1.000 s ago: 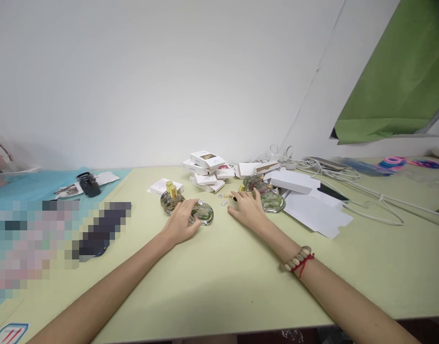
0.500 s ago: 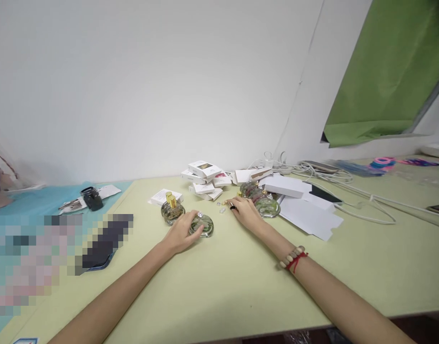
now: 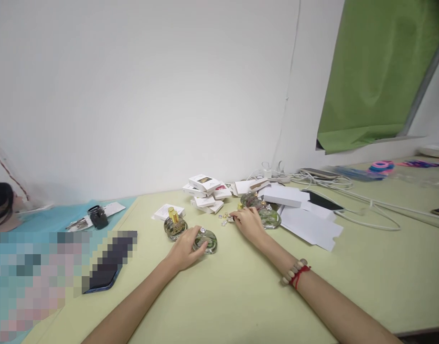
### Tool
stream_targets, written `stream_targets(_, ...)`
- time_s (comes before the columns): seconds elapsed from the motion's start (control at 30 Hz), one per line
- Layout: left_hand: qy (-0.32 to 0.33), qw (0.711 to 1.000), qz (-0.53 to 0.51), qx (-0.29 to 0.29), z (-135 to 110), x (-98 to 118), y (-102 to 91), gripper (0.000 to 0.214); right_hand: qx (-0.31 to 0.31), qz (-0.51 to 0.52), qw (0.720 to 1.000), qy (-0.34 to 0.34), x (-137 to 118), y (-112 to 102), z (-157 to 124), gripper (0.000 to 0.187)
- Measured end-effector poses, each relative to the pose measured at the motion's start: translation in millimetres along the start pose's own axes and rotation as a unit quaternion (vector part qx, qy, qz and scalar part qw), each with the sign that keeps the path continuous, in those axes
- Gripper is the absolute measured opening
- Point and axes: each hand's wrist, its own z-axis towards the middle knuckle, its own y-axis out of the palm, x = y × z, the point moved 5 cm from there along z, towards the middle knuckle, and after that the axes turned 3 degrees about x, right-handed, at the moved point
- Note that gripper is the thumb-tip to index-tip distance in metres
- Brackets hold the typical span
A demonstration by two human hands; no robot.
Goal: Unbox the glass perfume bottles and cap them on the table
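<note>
My left hand [image 3: 185,249] grips an oval, green-tinted glass perfume bottle [image 3: 208,240] lying on the table, thumb along the near side and fingers by its uncapped neck. Close behind that hand stand perfume bottles [image 3: 175,228] with gold tops. My right hand [image 3: 248,223], with a dark ring, rests low over the table, fingertips drawn together beside small clear and gold pieces [image 3: 224,220]. Whatever is between those fingertips is too small to make out. Just right of it, more oval glass bottles [image 3: 270,219] lie in a row, partly hidden by the hand.
Small white boxes [image 3: 205,183] are piled at the back. Flattened white cartons [image 3: 308,224] and white cables [image 3: 369,203] spread to the right. On the left are a black jar [image 3: 98,217], a phone [image 3: 104,279] and a blue cloth [image 3: 70,217]. Part of another person's head shows far left.
The view has shifted, so the table sits a little lower. My left hand stays on the bottle. My right fingertips have drawn back slightly from the small pieces and closed together.
</note>
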Motion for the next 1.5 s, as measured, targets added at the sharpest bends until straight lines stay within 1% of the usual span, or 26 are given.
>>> stream_targets(0.1, -0.006, 1.000, -0.009, -0.009, 0, 1, -0.9, 0.028, 0.027, -0.004, 1.000, 0.011, 1, -5, 1, 0.024)
stream_targets(0.17, -0.009, 1.000, -0.018, -0.011, 1, 2, -1.6, 0.026, 0.033, -0.005, 0.999, 0.016, 1, -6, 2, 0.023)
stream_targets(0.23, -0.012, 1.000, -0.027, -0.010, 1, 3, -2.1, 0.025, 0.028, -0.008, 0.999, 0.014, 2, -6, 2, 0.022)
stream_targets(0.4, -0.019, 0.999, -0.040, -0.017, 1, 2, -1.4, 0.024, -0.007, -0.036, 0.999, 0.005, 5, 1, 3, 0.021)
stream_targets(0.53, -0.022, 0.998, -0.051, -0.020, 1, 2, -1.8, 0.025, -0.028, -0.077, 0.996, 0.021, 7, 6, 3, 0.024)
stream_targets(0.63, -0.023, 0.998, -0.056, -0.026, 2, 2, -1.7, 0.024, -0.018, -0.108, 0.993, 0.033, 8, 6, 3, 0.025)
stream_targets(0.7, -0.024, 0.998, -0.058, -0.032, 2, 2, -1.0, 0.024, -0.001, -0.105, 0.994, 0.024, 6, 5, 2, 0.025)
stream_targets(0.77, -0.025, 0.997, -0.060, -0.034, 2, 1, -0.4, 0.023, 0.009, -0.087, 0.996, 0.003, 3, 6, 2, 0.030)
stream_targets(0.9, -0.027, 0.997, -0.064, -0.037, 2, 1, 0.4, 0.023, -0.006, -0.045, 0.996, -0.071, -7, 12, 2, 0.037)
stream_targets(1.0, -0.026, 0.996, -0.073, -0.036, 2, 2, -0.3, 0.022, -0.024, -0.043, 0.993, -0.105, -10, 17, 1, 0.036)
stream_targets(1.07, -0.027, 0.996, -0.078, -0.033, 2, 2, -1.0, 0.022, -0.035, -0.050, 0.993, -0.104, -9, 20, 2, 0.033)
stream_targets(1.2, -0.028, 0.996, -0.074, -0.030, 1, 0, -0.4, 0.023, -0.040, -0.061, 0.995, -0.062, 0, 21, 3, 0.028)
stream_targets(1.33, -0.025, 0.997, -0.068, -0.031, 1, -1, 1.5, 0.025, -0.031, -0.074, 0.996, -0.030, 6, 19, 4, 0.031)
stream_targets(1.4, -0.022, 0.997, -0.067, -0.031, 1, -2, 1.5, 0.025, -0.026, -0.075, 0.996, -0.046, 4, 19, 4, 0.037)
stream_targets(1.5, -0.020, 0.997, -0.064, -0.031, 1, -1, 0.5, 0.024, -0.027, -0.061, 0.992, -0.106, -4, 21, 3, 0.044)
